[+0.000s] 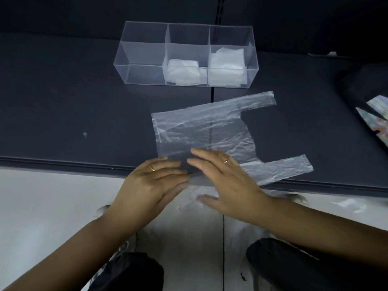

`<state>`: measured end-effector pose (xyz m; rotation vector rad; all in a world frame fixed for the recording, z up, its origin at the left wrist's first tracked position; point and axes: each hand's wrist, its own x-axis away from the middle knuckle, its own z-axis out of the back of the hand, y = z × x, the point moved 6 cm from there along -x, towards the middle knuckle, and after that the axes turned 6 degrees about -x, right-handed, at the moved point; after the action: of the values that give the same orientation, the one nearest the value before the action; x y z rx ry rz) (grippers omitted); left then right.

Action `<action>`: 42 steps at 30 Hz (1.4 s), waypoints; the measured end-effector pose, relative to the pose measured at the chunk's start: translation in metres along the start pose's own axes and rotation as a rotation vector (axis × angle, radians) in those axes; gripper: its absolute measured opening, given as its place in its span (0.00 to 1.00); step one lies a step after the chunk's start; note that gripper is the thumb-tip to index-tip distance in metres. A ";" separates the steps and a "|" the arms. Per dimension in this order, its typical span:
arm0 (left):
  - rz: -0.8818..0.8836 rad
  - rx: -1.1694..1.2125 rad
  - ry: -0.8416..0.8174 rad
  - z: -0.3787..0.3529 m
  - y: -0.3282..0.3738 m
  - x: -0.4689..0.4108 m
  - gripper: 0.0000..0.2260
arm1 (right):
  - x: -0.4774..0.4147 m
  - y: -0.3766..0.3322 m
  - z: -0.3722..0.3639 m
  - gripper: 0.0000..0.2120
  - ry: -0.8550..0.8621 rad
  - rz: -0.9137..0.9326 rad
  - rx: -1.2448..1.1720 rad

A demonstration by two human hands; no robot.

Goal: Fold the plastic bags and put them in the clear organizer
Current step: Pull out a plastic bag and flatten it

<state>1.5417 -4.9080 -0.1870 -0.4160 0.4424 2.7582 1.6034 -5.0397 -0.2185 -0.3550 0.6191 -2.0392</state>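
Plastic bag (210, 131); left hand (155, 181), right hand (228, 181) flat atop.

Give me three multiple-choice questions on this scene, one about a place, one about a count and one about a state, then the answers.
1. Which compartment of the clear organizer is empty?
A. left
B. middle
C. right

2. How many compartments hold folded bags?
A. none
B. two
C. three

3. How does the loose plastic bag lie?
A. spread out flat
B. rolled into a ball
C. folded into a small square

Answers:
1 A: only bare clear walls show in the left compartment.
2 B: white folded bags sit in the middle and right compartments.
3 A: it lies unfolded, with the left hand and right hand flat on its near edge.
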 end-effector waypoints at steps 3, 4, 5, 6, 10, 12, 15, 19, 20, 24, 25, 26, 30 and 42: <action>0.348 0.291 -0.036 0.017 -0.025 0.002 0.11 | 0.011 0.021 0.032 0.11 0.213 -0.094 -0.013; 0.470 0.396 -0.056 0.021 -0.035 0.005 0.09 | 0.018 0.033 0.044 0.07 0.228 -0.134 -0.016; 0.566 0.476 -0.085 0.024 -0.043 0.009 0.06 | 0.026 0.045 0.055 0.05 0.212 -0.188 -0.019; 0.631 0.531 -0.113 0.026 -0.051 0.012 0.06 | 0.035 0.058 0.066 0.04 0.178 -0.259 -0.042; 0.735 0.711 -0.191 0.035 -0.074 0.013 0.07 | 0.061 0.098 0.105 0.06 0.061 -0.490 -0.261; 0.770 0.739 -0.182 0.037 -0.088 0.006 0.07 | 0.057 0.109 0.116 0.05 0.057 -0.516 -0.396; 0.925 0.752 -0.094 0.026 -0.120 -0.002 0.09 | 0.036 0.131 0.126 0.07 0.257 -0.548 -0.646; 1.063 0.616 -0.002 0.001 -0.154 -0.016 0.09 | 0.005 0.168 0.111 0.06 0.395 -0.688 -0.581; 1.063 0.567 0.010 -0.003 -0.158 -0.019 0.10 | 0.000 0.175 0.108 0.07 0.415 -0.714 -0.531; 1.029 0.300 -0.023 -0.011 -0.167 -0.027 0.12 | -0.013 0.190 0.107 0.10 0.450 -0.770 -0.339; 1.009 0.175 0.003 -0.007 -0.165 -0.029 0.10 | -0.014 0.191 0.107 0.10 0.449 -0.780 -0.324; 0.952 0.022 0.072 0.000 -0.158 -0.032 0.07 | -0.015 0.192 0.108 0.10 0.448 -0.788 -0.318; 0.415 -0.242 0.215 -0.001 -0.094 -0.055 0.11 | -0.016 0.189 0.108 0.10 0.421 -0.823 -0.264; 0.409 -0.318 -0.346 -0.072 -0.085 -0.035 0.34 | -0.116 0.014 -0.004 0.26 0.065 -0.128 -0.031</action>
<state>1.6194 -4.8652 -0.2623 0.1033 -0.0039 3.2200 1.6714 -4.9449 -0.2299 -0.3556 0.6841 -2.1725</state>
